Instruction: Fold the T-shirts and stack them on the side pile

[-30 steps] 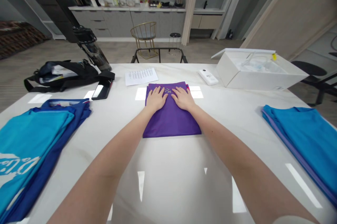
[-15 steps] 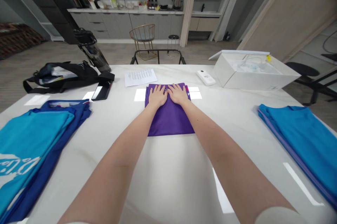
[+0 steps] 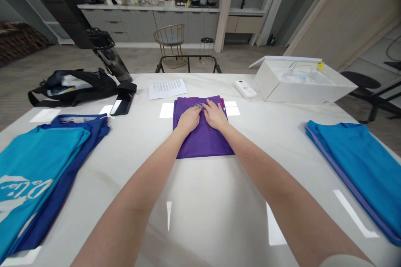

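A folded purple garment (image 3: 203, 143) lies flat on the white table, with a small grey print near its far edge and a bit of red at its far right corner. My left hand (image 3: 190, 119) rests on its upper left part, fingers close together and angled toward the print. Beside it, my right hand (image 3: 215, 115) lies on the cloth with its fingers spread. Neither hand grips anything; both press on the fabric, their fingertips almost meeting at the middle.
Folded light-blue (image 3: 40, 154) and dark-blue shirts (image 3: 70, 166) are stacked at left, another blue garment pile (image 3: 354, 158) at right. Farther back are a black bag (image 3: 72, 87), bottle (image 3: 111, 56), phone (image 3: 122, 104), printed paper (image 3: 167, 88), white device (image 3: 245, 89) and open white box (image 3: 300, 91).
My left hand has turned inward, its fingers drawn together toward the print. My right hand has shifted slightly, staying on the purple cloth. The view has tilted down a little.
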The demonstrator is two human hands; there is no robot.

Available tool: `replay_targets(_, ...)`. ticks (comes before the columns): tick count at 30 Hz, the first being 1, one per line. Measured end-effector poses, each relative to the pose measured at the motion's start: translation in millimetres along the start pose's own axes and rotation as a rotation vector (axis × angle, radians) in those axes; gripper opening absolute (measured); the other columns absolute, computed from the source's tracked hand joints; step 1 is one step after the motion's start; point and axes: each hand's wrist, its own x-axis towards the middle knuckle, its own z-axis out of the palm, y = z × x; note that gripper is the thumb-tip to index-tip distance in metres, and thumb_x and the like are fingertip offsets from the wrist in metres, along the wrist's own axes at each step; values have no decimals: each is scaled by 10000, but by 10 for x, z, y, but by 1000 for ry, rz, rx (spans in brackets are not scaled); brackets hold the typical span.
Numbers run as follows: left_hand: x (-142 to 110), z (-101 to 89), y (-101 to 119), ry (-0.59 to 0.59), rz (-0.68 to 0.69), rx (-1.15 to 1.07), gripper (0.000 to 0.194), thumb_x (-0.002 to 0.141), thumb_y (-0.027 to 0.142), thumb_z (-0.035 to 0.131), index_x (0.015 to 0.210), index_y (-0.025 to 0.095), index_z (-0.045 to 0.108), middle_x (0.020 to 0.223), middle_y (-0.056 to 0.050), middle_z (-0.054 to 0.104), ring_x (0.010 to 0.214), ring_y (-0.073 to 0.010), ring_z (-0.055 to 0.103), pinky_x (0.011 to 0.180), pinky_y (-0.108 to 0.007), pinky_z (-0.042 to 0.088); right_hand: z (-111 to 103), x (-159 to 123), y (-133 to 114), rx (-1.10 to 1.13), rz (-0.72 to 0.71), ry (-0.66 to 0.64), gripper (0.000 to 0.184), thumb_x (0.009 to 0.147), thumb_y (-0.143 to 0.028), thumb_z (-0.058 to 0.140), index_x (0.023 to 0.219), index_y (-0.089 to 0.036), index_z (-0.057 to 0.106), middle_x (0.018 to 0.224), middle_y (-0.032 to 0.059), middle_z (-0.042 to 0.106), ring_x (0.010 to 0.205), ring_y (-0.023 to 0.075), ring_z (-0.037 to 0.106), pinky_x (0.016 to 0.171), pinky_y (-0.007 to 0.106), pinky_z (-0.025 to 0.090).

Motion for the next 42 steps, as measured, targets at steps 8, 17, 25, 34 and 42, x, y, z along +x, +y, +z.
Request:
replay_targets(8,-495,-69,179,-101,-227,76,719,1050,608,245,1624,187,346,1680,-57,248,1570,-276,205,1290,-518,144,-146,-499,89,-40,183,-147,679,1087,-578,260,1661,-215,263,1690,70,163,1569,274,150,1249,599,89)
replay_targets(17,-1017,-56,453,-35,-11,99,574,1087,363,214,1571,155,442,1639,-55,353,1525,-226,323,1277,-447,223,-105,-1074,-400,-30,36,-57,571,1093,-346,262,1620,-156,367,1660,76,277,1545,244,235,1270,505,129)
replay_targets(25,-1455,-184,431,-135,-174,104,697,1065,578,242,1646,195,287,1694,-82,189,1578,-275,176,1287,-503,131,-256,-1548,-280,-40,157,-148,698,1078,-621,242,1666,-246,235,1694,46,142,1574,269,125,1241,628,90)
replay_targets(34,-1778,-229,763,-221,36,42,635,1080,413,204,1652,140,239,1691,-40,190,1581,-203,171,1300,-449,134,-281,-1934,-588,-6,-119,-227,624,1104,-425,199,1664,-150,231,1689,43,137,1575,196,132,1279,513,101)
replay_targets(42,-2256,-411,484,-227,-79,84,641,1084,437,257,1628,100,304,1687,-105,196,1574,-266,188,1286,-434,175,-450,-2387,-335,-33,38,-272,686,1104,-520,163,1669,-131,194,1693,53,108,1579,217,115,1278,507,107)
